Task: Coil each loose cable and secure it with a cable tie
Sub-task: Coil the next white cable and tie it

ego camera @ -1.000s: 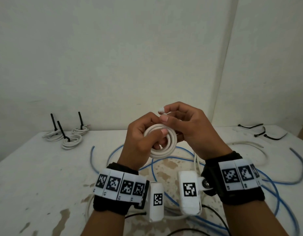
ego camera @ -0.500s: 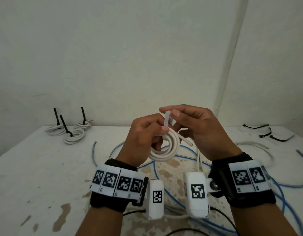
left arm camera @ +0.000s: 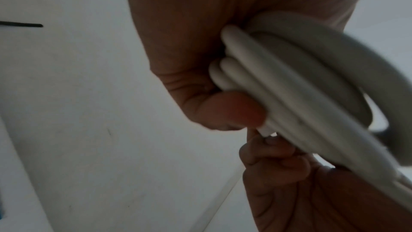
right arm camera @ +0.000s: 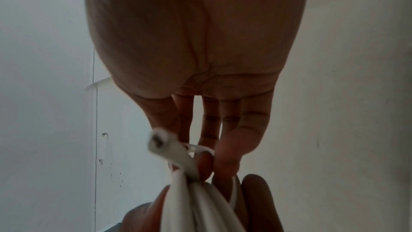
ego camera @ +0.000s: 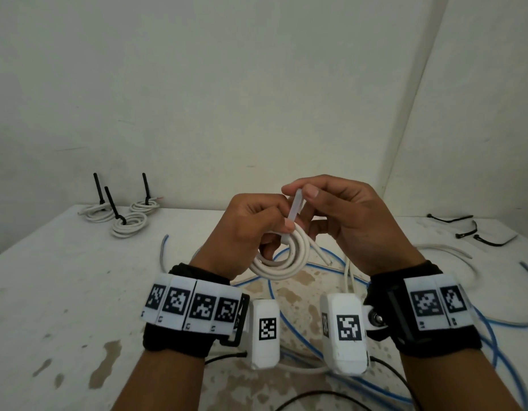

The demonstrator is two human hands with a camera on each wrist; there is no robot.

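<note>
A white cable coil (ego camera: 282, 259) hangs in the air above the table, gripped at its upper left by my left hand (ego camera: 257, 229). A white cable tie (ego camera: 295, 212) stands up from the coil's top. My right hand (ego camera: 331, 209) pinches the tie's upper end between thumb and forefinger. One cut end of the cable (ego camera: 323, 255) sticks out to the right. The left wrist view shows the coil's turns (left arm camera: 289, 94) pressed under my thumb (left arm camera: 234, 110). In the right wrist view the tie (right arm camera: 196, 147) loops by my fingertips above the coil (right arm camera: 200, 204).
Three tied white coils (ego camera: 129, 226) with black ties lie at the back left. Loose blue cables (ego camera: 271, 292) and white cables (ego camera: 446, 250) sprawl over the stained table (ego camera: 64, 292). Black cable ties (ego camera: 464, 229) lie at the back right. Walls meet behind.
The right hand has drawn the white tie upward from the coil, so more of it stands above my left thumb. Both hands sit slightly higher in view.
</note>
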